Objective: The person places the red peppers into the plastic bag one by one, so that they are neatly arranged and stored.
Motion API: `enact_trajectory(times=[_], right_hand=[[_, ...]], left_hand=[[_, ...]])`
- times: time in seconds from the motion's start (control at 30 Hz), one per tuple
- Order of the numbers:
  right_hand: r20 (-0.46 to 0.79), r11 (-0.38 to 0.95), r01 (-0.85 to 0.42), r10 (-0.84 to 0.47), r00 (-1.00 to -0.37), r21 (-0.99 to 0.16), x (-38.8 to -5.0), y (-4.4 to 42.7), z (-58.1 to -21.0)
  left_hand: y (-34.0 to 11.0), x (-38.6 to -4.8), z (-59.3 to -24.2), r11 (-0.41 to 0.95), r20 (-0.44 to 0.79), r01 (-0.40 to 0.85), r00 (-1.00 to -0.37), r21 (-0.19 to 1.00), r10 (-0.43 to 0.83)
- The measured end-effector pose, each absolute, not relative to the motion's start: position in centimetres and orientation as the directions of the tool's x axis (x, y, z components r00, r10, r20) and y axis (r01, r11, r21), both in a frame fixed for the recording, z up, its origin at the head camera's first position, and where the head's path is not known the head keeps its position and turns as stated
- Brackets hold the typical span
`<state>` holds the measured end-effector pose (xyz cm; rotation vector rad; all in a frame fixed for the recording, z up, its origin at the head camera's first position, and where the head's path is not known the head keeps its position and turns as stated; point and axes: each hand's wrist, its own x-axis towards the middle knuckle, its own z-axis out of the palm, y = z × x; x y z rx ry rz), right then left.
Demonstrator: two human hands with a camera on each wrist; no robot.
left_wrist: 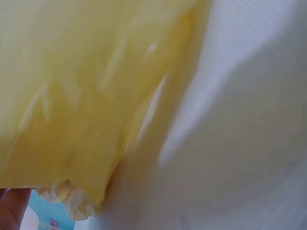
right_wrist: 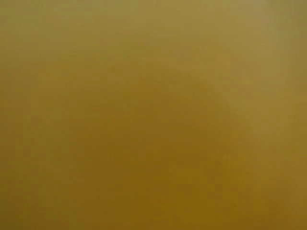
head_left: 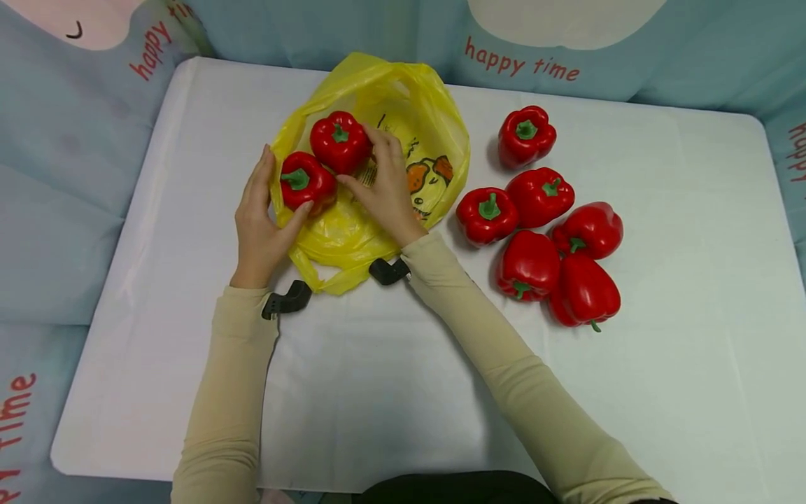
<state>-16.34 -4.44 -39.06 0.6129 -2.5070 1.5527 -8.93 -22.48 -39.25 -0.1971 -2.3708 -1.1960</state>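
Note:
A yellow plastic bag (head_left: 441, 126) lies on the table with its mouth wide, a cartoon print showing inside. Two red bell peppers are within its left side: a lower one (head_left: 317, 185) and an upper one (head_left: 334, 143). My left hand (head_left: 261, 227) holds the bag's left side, fingers outside and thumb at the lower pepper. Reaching over the bag's near rim, my right hand (head_left: 390, 189) grips the upper pepper between thumb and fingers. The left wrist view has the bag's wall (left_wrist: 86, 105) and a bit of finger; yellow blur fills the right wrist view.
To the right of the bag, several red bell peppers sit in a loose group, among them a far one (head_left: 516, 147) and a near one (head_left: 585, 294). The white table (head_left: 693, 350) is bordered at the back and left by a blue printed curtain (head_left: 390, 35).

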Motion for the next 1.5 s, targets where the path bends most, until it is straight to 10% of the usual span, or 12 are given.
enact_trajectory(times=[0.83,1.5], right_hand=[[0.212,0.406,-0.286,-0.217,-0.953,-0.868,-16.8,-3.9,-39.0],[0.33,0.161,-0.365,-0.211,-0.92,-0.917,-12.6,-1.1,-36.1]], left_hand=[[-21.9,-9.3,-39.2,0.605,0.472,0.337,-0.878,0.722,-0.074],[-22.4,-9.0,-39.3,0.606,0.451,0.309,-0.887,0.733,-0.093]])
